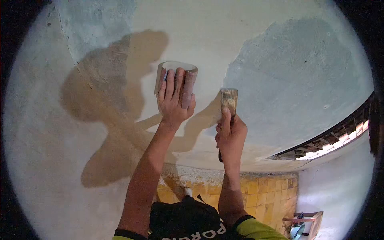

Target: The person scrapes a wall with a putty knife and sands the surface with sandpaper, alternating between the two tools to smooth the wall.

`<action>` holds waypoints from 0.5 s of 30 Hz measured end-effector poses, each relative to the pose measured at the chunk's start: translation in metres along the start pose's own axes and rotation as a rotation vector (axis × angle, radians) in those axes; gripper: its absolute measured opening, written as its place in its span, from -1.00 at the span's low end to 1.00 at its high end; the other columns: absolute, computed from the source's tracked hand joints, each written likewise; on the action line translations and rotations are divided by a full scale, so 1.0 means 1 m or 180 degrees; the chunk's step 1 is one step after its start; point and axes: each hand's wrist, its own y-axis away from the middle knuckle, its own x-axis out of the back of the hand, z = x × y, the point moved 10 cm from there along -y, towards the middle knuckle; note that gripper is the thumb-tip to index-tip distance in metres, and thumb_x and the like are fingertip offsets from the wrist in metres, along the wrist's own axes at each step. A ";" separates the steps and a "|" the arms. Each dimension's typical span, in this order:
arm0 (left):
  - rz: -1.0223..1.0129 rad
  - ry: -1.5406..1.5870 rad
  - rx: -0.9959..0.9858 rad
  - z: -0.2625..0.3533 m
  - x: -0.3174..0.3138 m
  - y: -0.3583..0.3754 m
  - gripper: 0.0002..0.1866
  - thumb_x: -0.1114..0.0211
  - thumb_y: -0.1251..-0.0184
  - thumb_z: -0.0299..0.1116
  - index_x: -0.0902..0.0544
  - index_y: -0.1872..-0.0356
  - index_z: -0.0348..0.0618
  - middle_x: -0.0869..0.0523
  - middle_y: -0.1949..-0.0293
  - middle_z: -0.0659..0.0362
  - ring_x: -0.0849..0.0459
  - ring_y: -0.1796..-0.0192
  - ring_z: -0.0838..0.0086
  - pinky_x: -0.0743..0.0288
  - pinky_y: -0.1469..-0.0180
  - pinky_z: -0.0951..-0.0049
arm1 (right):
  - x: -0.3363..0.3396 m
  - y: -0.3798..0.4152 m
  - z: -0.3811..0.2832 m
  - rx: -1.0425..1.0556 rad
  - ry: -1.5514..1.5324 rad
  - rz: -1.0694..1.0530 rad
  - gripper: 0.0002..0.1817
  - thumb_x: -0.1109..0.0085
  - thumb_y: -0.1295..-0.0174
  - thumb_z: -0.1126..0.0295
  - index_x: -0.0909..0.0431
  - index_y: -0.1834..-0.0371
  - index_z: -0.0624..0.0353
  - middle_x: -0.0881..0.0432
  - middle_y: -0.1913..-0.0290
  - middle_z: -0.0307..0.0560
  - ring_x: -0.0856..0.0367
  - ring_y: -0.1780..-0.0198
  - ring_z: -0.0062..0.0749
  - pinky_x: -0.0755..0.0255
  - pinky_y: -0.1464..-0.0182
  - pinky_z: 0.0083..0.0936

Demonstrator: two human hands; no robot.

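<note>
Sandpaper roll (178,82) clamped in left hand (174,102), right hand (230,138) gripping flat scraper (229,100) on rough plaster wall (280,80).

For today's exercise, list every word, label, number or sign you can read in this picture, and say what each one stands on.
"PORC", upside down in white letters on the black garment at the bottom edge; the rest of the word is cut off.
No other text: nothing readable on the folded sandpaper under the left hand, the scraper in the right hand, or the wall.
</note>
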 end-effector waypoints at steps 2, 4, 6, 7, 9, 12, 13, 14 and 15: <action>-0.0051 0.0022 0.0041 0.003 0.000 0.005 -0.40 0.11 -0.44 -0.09 -0.36 -0.42 -0.15 -0.35 -0.47 0.08 -0.22 -0.53 0.10 0.04 -0.51 0.10 | -0.004 -0.002 -0.006 0.0086 -0.0021 0.0002 -0.56 -0.03 -0.50 0.19 -0.56 0.41 0.38 -0.46 0.66 -0.19 -0.37 0.62 -0.66 -0.31 0.61 -0.53; -0.0088 0.0080 0.0072 0.000 0.000 0.002 -0.41 0.10 -0.44 -0.09 -0.38 -0.40 -0.16 -0.35 -0.47 0.08 -0.22 -0.53 0.11 0.04 -0.51 0.09 | -0.004 0.003 -0.010 -0.0073 -0.0013 -0.0039 -0.56 -0.03 -0.50 0.18 -0.57 0.39 0.39 -0.48 0.65 -0.17 -0.38 0.62 -0.66 -0.32 0.60 -0.52; -0.0103 0.0084 0.0099 0.000 -0.001 0.006 -0.41 0.11 -0.44 -0.09 -0.39 -0.40 -0.16 -0.35 -0.47 0.08 -0.22 -0.53 0.11 0.05 -0.51 0.09 | -0.004 0.006 -0.003 -0.0250 -0.0049 -0.0047 -0.55 -0.03 -0.50 0.18 -0.58 0.37 0.40 -0.49 0.65 -0.14 -0.38 0.61 -0.65 -0.33 0.58 -0.52; -0.0094 0.0086 0.0119 -0.002 -0.002 0.004 -0.41 0.11 -0.44 -0.09 -0.39 -0.40 -0.16 -0.35 -0.47 0.08 -0.22 -0.53 0.12 0.05 -0.50 0.09 | -0.002 0.003 -0.007 0.0007 0.0041 0.0061 -0.55 -0.03 -0.50 0.18 -0.58 0.37 0.40 -0.49 0.65 -0.15 -0.39 0.61 -0.65 -0.33 0.58 -0.52; -0.0060 0.0045 0.0059 -0.002 -0.001 0.002 -0.41 0.11 -0.45 -0.09 -0.39 -0.40 -0.15 -0.35 -0.47 0.09 -0.21 -0.53 0.12 0.05 -0.50 0.09 | 0.002 0.000 -0.012 0.0268 0.0155 0.0175 -0.56 -0.04 -0.50 0.18 -0.58 0.37 0.40 -0.49 0.65 -0.16 -0.40 0.61 -0.65 -0.33 0.58 -0.52; -0.0077 -0.0007 0.0044 0.002 -0.002 0.005 -0.41 0.10 -0.44 -0.08 -0.38 -0.41 -0.14 -0.34 -0.47 0.09 -0.20 -0.53 0.12 0.04 -0.50 0.08 | -0.004 0.003 -0.009 -0.0148 -0.0199 -0.0010 -0.56 -0.05 -0.50 0.20 -0.57 0.38 0.41 -0.50 0.65 -0.19 -0.42 0.61 -0.65 -0.33 0.57 -0.53; -0.0089 -0.0024 0.0042 0.000 -0.001 0.005 -0.40 0.08 -0.43 -0.08 -0.38 -0.42 -0.13 -0.34 -0.48 0.09 -0.20 -0.54 0.13 0.04 -0.50 0.08 | -0.001 0.004 -0.007 -0.0041 -0.0046 0.0041 -0.57 -0.05 -0.50 0.20 -0.57 0.38 0.40 -0.48 0.65 -0.21 -0.41 0.61 -0.66 -0.32 0.58 -0.55; -0.0080 -0.0030 0.0023 0.000 -0.001 0.004 -0.40 0.08 -0.43 -0.08 -0.38 -0.42 -0.13 -0.34 -0.48 0.09 -0.20 -0.54 0.13 0.04 -0.50 0.08 | 0.001 0.005 -0.010 0.0079 0.0092 0.0104 -0.58 -0.06 -0.50 0.20 -0.57 0.38 0.40 -0.47 0.65 -0.24 -0.41 0.61 -0.68 -0.30 0.59 -0.56; -0.0050 -0.0003 0.0017 0.001 0.000 0.005 -0.40 0.08 -0.43 -0.08 -0.37 -0.42 -0.13 -0.34 -0.48 0.09 -0.19 -0.54 0.13 0.03 -0.50 0.08 | 0.001 0.005 -0.011 0.0094 0.0073 0.0110 -0.58 -0.06 -0.50 0.20 -0.57 0.38 0.40 -0.47 0.65 -0.24 -0.41 0.61 -0.68 -0.30 0.59 -0.56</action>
